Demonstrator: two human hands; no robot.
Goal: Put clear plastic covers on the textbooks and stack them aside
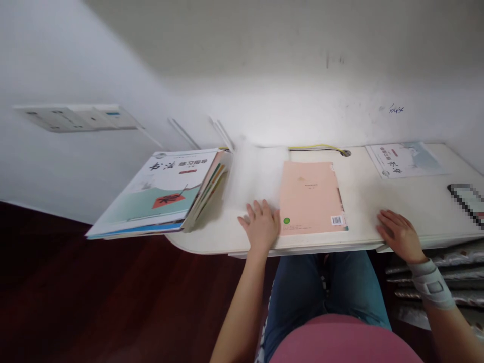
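My left hand (260, 224) lies with fingers spread at the lower edge of a whitish sheet (255, 176), which is blurred, so its kind is unclear. That hand's thumb side meets the left edge of a pink booklet (310, 201) lying flat with a barcode at its lower right. Resting on the front part of the white desk (363, 201), my right hand (401, 234) has its fingers stretched out, flat and holding nothing. It wears a grey wrist wrap and sits to the right of the booklet, apart from it.
A stack of books (162, 194) overhangs the desk's left end. At the back right lies a thin booklet (406, 159), with a phone-like device (469, 201) at the right edge. A yellow cable (317, 147) runs to a desk hole. Wrapped silvery items (449, 272) are below right.
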